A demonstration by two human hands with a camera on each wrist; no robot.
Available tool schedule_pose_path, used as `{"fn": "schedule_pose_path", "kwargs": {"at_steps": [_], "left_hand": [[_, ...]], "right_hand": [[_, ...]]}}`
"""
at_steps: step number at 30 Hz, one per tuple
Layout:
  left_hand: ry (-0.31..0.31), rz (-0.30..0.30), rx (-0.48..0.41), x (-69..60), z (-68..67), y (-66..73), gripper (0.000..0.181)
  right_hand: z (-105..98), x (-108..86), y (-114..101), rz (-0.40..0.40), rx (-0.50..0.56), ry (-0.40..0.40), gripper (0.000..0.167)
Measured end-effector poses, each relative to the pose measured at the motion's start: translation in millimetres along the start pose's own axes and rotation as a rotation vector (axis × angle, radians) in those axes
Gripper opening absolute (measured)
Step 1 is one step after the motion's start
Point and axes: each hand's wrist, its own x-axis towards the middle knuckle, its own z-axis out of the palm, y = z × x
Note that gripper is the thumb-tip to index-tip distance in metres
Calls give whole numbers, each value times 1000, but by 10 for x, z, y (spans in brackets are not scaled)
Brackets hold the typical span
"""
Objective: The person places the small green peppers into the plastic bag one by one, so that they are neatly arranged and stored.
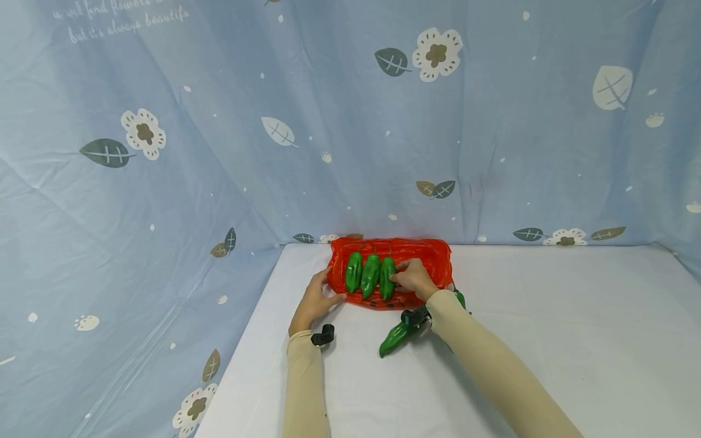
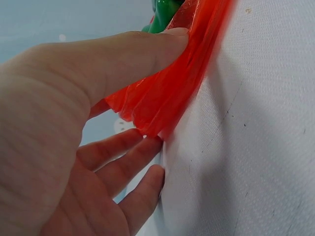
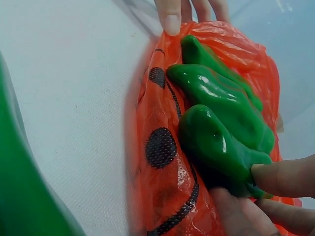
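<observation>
A red plastic bag (image 1: 421, 255) lies at the table's back edge, with three green peppers (image 1: 370, 277) side by side on it. My right hand (image 1: 414, 278) grips the rightmost pepper (image 3: 216, 142), thumb on one side and fingers on the other. At the bag's left end, my left hand (image 1: 314, 301) rests with thumb and fingers spread. Its thumb (image 2: 147, 51) lies against the bag in the left wrist view, while several fingertips touch its lower edge. Another green pepper (image 1: 395, 340) lies on the table, partly hidden under my right forearm, and more green shows beyond the sleeve.
The white table (image 1: 575, 340) stretches right and toward me. A blue patterned cloth (image 1: 350, 121) hangs behind and along the left side. Small black cameras (image 1: 324, 335) sit on both wrists.
</observation>
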Motion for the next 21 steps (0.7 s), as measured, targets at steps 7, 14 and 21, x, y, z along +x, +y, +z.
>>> {"fn": "schedule_pose_path", "kwargs": {"at_steps": [7,14,21], "left_hand": [[4,0,-1,2,1,-7,88],[-1,-5,1,3,-2,-7,89],[-4,0,-5,-2,5,-17,88]], "right_hand": [[7,-4,-9,13,-6,4,47],[4,-2,-25,17,-18,9,46],[17,-6,-5,3,-24,8,46]]}}
